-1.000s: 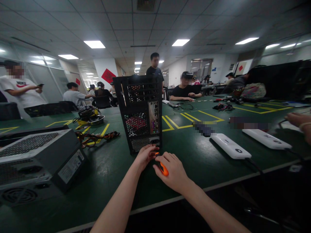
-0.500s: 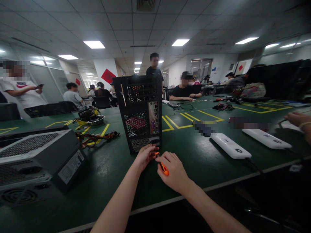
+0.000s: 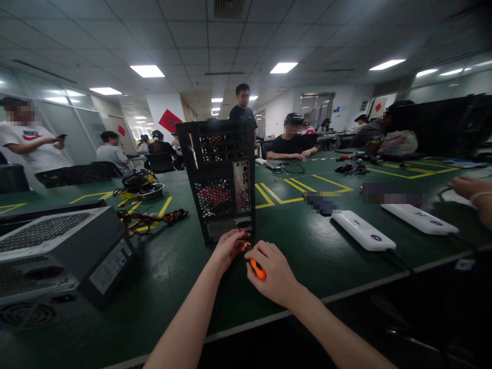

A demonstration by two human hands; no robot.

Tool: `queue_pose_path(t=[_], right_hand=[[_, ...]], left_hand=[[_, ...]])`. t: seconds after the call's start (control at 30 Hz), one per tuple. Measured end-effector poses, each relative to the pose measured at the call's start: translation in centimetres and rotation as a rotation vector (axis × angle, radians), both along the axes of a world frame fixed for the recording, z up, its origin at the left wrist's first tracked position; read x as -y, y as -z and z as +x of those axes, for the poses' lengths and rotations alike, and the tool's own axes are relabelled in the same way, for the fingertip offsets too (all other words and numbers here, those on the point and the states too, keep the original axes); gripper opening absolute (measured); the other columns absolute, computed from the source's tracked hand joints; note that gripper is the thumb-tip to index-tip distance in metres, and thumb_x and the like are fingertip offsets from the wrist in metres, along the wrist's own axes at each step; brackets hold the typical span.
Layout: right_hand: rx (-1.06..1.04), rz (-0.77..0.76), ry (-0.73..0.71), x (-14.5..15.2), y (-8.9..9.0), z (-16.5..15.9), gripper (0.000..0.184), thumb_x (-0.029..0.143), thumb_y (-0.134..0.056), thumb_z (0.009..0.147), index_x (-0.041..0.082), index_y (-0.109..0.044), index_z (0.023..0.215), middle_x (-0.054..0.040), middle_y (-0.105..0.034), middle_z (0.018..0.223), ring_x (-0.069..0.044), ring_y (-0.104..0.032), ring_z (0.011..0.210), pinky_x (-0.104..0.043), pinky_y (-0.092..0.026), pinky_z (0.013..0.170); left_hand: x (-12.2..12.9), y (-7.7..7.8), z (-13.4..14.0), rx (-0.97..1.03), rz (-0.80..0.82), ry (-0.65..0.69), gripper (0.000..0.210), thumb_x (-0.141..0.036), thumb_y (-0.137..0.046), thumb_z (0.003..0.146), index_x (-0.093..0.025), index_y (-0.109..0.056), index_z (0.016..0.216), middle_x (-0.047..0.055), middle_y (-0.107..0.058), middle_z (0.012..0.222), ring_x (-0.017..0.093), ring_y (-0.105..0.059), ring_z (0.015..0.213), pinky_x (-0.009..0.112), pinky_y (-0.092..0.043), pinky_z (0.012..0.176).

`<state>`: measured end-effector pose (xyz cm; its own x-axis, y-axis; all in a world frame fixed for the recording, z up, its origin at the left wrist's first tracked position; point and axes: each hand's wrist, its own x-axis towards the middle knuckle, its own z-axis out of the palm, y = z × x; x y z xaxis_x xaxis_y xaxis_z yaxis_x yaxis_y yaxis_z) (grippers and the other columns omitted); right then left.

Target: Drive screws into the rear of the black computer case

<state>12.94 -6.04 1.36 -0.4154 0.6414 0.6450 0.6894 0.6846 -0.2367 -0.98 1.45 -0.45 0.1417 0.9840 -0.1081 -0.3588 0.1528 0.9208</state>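
A black computer case (image 3: 225,174) stands upright on the green table, its back panel with ports and perforated grilles facing me. My right hand (image 3: 273,269) is closed on an orange and black screwdriver (image 3: 258,269), which points up and left toward the bottom edge of the case. My left hand (image 3: 230,248) is at that lower edge, fingers curled together by the front end of the screwdriver. What its fingertips pinch is hidden, and so is the screwdriver's tip.
A grey power supply unit (image 3: 57,256) lies at the left, with bundled cables (image 3: 154,219) and a metal bowl (image 3: 149,191) beyond it. Two white power banks (image 3: 363,230) (image 3: 418,219) lie at the right. Another person's hand (image 3: 474,195) reaches in at the right edge.
The screwdriver's handle has turned a little in my right hand, with more orange facing me. My left hand stays at the case's lower edge. The view has shifted slightly.
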Motion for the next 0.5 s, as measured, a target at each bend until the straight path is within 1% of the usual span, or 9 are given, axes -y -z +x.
queue_pose_path(t=[0.1,0.23,0.3,0.4,0.5], right_hand=[[-0.025,0.003,0.013,0.00,0.01,-0.06,0.012,0.024,-0.045,0.075,0.019,-0.052,0.084,-0.0037,-0.050,0.080,-0.015,-0.047,0.075,-0.030,-0.036,0.070],[-0.115,0.001,0.066,-0.19,0.33,0.00,0.019,0.027,-0.042,0.078,0.018,-0.048,0.094,-0.0032,-0.054,0.081,-0.014,-0.050,0.071,-0.027,-0.037,0.066],[-0.136,-0.007,0.075,-0.24,0.44,0.03,0.019,0.026,-0.043,0.077,0.017,-0.047,0.093,-0.0026,-0.054,0.079,-0.014,-0.049,0.069,-0.027,-0.037,0.065],[-0.088,0.008,0.037,-0.19,0.40,0.03,0.015,0.019,-0.046,0.072,0.018,-0.050,0.086,-0.0031,-0.052,0.078,-0.015,-0.048,0.073,-0.029,-0.036,0.068],[-0.039,0.019,0.006,-0.14,0.28,0.03,0.019,0.015,-0.047,0.068,0.019,-0.052,0.086,-0.0035,-0.049,0.079,-0.016,-0.045,0.075,-0.030,-0.035,0.069]], left_hand=[[-0.21,0.26,-0.12,-0.001,0.026,-0.018,0.026,-0.022,-0.059,0.065,-0.012,-0.056,0.089,0.010,-0.060,0.089,0.008,-0.056,0.058,0.017,-0.042,0.048],[-0.48,0.43,-0.28,-0.036,0.028,-0.058,0.023,-0.019,-0.052,0.068,-0.012,-0.056,0.089,0.010,-0.060,0.090,0.006,-0.054,0.052,0.015,-0.039,0.043],[-0.48,0.36,-0.28,-0.072,0.026,-0.086,0.020,-0.017,-0.049,0.068,-0.012,-0.056,0.087,0.010,-0.060,0.090,0.006,-0.054,0.051,0.014,-0.038,0.042],[-0.38,0.20,-0.12,-0.152,0.037,-0.137,0.017,-0.016,-0.045,0.070,-0.011,-0.054,0.083,0.009,-0.060,0.086,0.006,-0.055,0.051,0.014,-0.038,0.041],[-0.31,0.19,0.07,-0.313,0.101,-0.203,0.016,-0.016,-0.043,0.071,-0.011,-0.052,0.083,0.008,-0.060,0.082,0.006,-0.054,0.047,0.015,-0.037,0.040]])
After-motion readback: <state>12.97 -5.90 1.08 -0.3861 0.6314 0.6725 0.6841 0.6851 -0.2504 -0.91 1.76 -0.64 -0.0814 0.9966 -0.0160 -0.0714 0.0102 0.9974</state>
